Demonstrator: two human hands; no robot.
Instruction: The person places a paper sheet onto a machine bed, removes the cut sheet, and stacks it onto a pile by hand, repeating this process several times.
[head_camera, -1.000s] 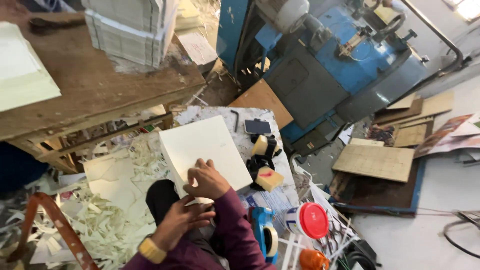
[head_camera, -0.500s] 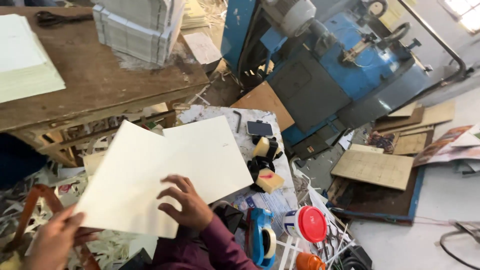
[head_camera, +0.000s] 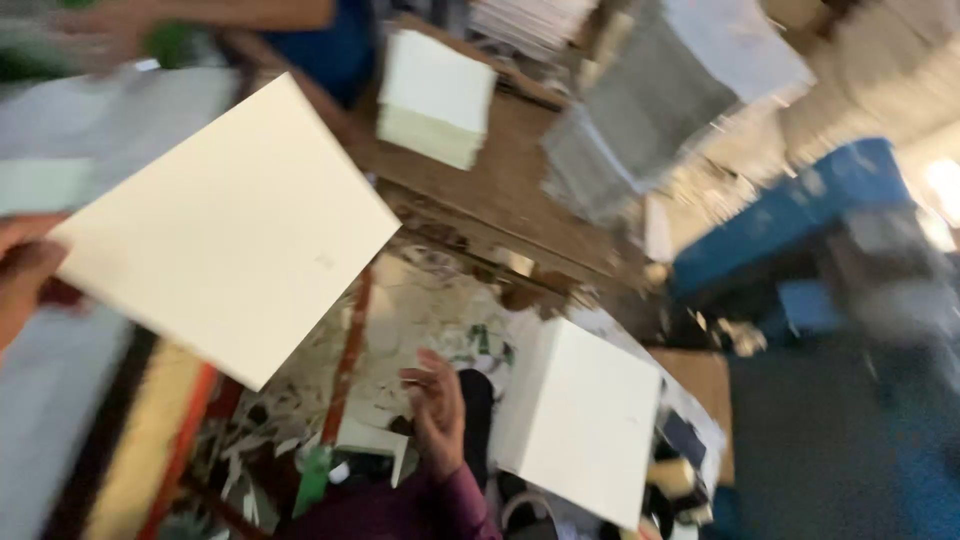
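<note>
The left hand is at the left edge, and its fingers pinch the corner of a big cream card. The card is held up in the air, well above the floor. It is turned like a diamond, one corner pointing up and away and one pointing down toward the person. It looks close to square, so I cannot tell which side is the long one. The right hand is lower down, near the middle. Its fingers are loose and a little curled, with nothing in them. Just beside it on the right lies a stack of cream sheets, and I cannot tell if the hand touches it. Under the hand the floor is full of white paper scraps. Farther off stands a brown wooden table with a small pile of pale sheets on it. A blue machine is on the right, all blurred.
</note>
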